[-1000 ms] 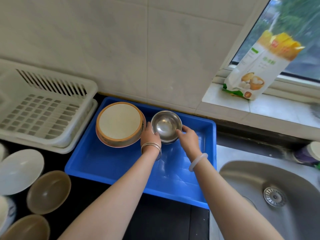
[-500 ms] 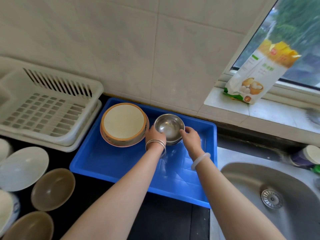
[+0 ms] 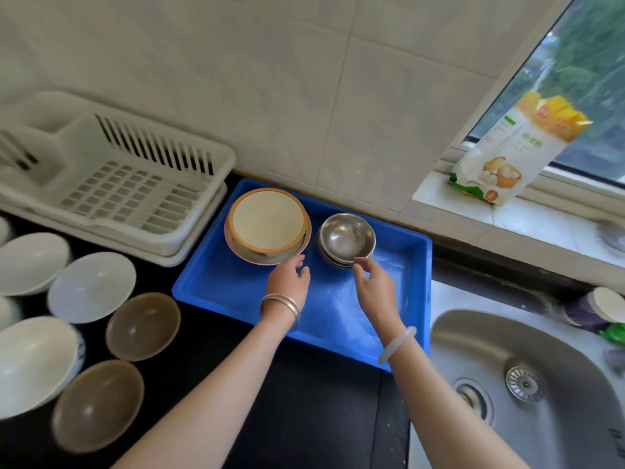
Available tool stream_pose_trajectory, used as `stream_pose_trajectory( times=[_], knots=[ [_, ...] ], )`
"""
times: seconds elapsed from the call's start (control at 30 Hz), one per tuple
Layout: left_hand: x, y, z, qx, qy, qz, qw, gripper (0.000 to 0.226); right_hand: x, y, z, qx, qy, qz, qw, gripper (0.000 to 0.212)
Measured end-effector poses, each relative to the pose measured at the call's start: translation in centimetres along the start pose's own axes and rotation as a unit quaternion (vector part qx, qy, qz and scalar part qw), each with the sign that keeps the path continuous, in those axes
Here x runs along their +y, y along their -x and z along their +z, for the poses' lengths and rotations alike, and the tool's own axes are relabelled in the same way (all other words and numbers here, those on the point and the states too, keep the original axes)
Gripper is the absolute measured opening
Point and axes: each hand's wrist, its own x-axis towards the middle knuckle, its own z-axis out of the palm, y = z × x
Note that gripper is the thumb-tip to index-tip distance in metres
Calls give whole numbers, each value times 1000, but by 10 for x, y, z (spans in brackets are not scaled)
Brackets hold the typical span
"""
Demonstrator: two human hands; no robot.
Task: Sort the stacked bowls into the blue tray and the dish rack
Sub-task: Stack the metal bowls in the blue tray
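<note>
The white dish rack [image 3: 135, 184] stands bare beside the blue tray [image 3: 236, 286], which holds a ceramic bowl stack [image 3: 267, 225] and a stack of steel bowls [image 3: 346, 239]. Steel looks light, stiff, slippery; best gripped by opposite rims. Left hand [image 3: 287, 282] and right hand [image 3: 373, 286] hover with fingers loose, grasping nothing.

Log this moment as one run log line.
steel bowl stack: in blue tray | left hand: open, empty | right hand: open, empty | dish rack: no bowls
</note>
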Motion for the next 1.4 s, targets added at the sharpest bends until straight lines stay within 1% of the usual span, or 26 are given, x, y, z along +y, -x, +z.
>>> stream_pose_trajectory(
  times=[0.1, 0.17, 0.23, 0.3, 0.37, 0.43, 0.53, 0.57, 0.63, 0.73, 0.8, 0.9, 1.0, 1.07, 1.17, 1.23, 1.33, 1.4],
  knots=[
    [-27, 34, -36, 53, -31, 30, 998, 34, -10, 36, 22, -29, 7, -8, 1000, 27],
    [-51, 59, -59, 98, -35, 28, 994, 31, -15, 60, 49, -88, -13, -5, 996, 23],
    [-77, 82, -80, 148, -31, 13, 988, 30, -19, 84, 84, -162, -9, -11, 987, 20],
    [-103, 100, -99, 199, -31, -13, 979, 29, -21, 103, 121, -231, 26, -28, 972, 23],
    [-128, 115, -116, 248, -52, -44, 966, 29, -26, 117, 154, -279, 63, -33, 958, 27],
    [-152, 128, -132, 287, -83, -80, 951, 31, -34, 123, 181, -304, 92, -27, 948, 35],
    [-184, 148, -148, 324, -90, -143, 931, 38, -51, 122, 211, -311, 92, 8, 946, 45],
    [-193, 154, -150, 334, -85, -168, 924, 41, -57, 120, 219, -311, 83, 27, 947, 44],
    [-207, 162, -153, 350, -60, -210, 911, 46, -66, 116, 230, -308, 63, 64, 947, 35],
    [-223, 163, -159, 343, 24, -239, 908, 53, -73, 113, 239, -295, 25, 88, 951, 17],
    [-232, 161, -162, 323, 78, -250, 909, 53, -75, 115, 241, -282, -8, 98, 954, 12],
    [-239, 159, -162, 301, 159, -260, 903, 47, -78, 123, 232, -261, -44, 98, 959, 17],
    [-243, 158, -162, 286, 274, -257, 881, 46, -81, 136, 213, -257, -88, 85, 959, 19],
    [-245, 157, -161, 270, 295, -249, 882, 45, -84, 146, 200, -267, -94, 63, 957, 19],
    [-244, 155, -159, 237, 306, -244, 889, 44, -83, 163, 190, -300, -57, 30, 952, 19],
    [-242, 153, -158, 219, 322, -245, 888, 43, -80, 173, 188, -304, -6, 8, 953, 17],
    [-238, 150, -160, 222, 347, -251, 876, 34, -73, 181, 191, -296, 66, -18, 953, 13],
    [-238, 150, -160, 233, 370, -260, 861, 37, -69, 183, 195, -291, 96, -19, 952, 8]
  ],
)
